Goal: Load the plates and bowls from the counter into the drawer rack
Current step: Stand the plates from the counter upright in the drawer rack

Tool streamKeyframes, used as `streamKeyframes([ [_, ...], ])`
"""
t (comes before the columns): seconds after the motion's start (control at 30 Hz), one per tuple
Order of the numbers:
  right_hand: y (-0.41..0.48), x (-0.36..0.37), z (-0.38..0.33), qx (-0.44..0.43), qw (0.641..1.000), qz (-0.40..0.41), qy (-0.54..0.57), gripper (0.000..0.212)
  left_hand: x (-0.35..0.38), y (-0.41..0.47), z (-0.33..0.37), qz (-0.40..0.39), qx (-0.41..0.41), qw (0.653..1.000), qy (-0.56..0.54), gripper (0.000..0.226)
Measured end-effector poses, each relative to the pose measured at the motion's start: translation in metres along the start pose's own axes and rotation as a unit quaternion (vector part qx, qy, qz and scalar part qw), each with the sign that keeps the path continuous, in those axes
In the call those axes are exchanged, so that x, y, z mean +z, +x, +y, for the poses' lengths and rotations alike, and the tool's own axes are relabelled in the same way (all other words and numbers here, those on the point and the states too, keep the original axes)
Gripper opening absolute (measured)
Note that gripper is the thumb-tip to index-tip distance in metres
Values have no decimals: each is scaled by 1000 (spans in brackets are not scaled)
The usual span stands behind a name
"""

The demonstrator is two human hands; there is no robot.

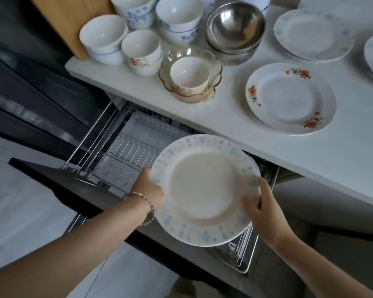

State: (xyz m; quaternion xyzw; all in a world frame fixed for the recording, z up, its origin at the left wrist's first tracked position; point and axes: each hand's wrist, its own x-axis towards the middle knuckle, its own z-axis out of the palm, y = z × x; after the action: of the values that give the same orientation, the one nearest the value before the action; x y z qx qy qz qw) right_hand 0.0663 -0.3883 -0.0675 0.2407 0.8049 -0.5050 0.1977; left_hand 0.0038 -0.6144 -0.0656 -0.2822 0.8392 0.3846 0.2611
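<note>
Presently our left hand and right hand fingers grip one plate over the drawer rack; bowls, plates wait on desk.

Nothing here can be read: no words, numbers, labels or brand marks show on any surface. The only markings are painted patterns, not writing. There are pale blue blossoms round the blue-rimmed plate, red flowers with green leaves on the red-flowered plate lying on the counter, and blue sprigs on the stacked bowls at the back. The far dishes are too blurred to show finer marks.
</note>
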Motion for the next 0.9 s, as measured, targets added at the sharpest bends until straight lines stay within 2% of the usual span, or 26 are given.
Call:
streamKeyframes([
  [0.27, 59, 70, 68, 170, 985, -4, 34, 56, 47, 80, -43, -44, -37, 995, 80, 41],
  [0.37, 96, 85, 103, 235, 969, 37, 61, 64, 86, 125, -43, -81, -34, 990, 107, 41],
  [0.6, 150, 79, 127, 292, 939, 157, 93, 70, 143, 179, -13, -92, 21, 985, 142, 39],
  [0.7, 165, 72, 133, 298, 928, 208, 85, 64, 168, 192, -4, -99, 31, 982, 156, 43],
  [0.9, 175, 76, 145, 317, 913, 251, 51, 56, 195, 197, -2, -94, 42, 978, 179, 50],
])
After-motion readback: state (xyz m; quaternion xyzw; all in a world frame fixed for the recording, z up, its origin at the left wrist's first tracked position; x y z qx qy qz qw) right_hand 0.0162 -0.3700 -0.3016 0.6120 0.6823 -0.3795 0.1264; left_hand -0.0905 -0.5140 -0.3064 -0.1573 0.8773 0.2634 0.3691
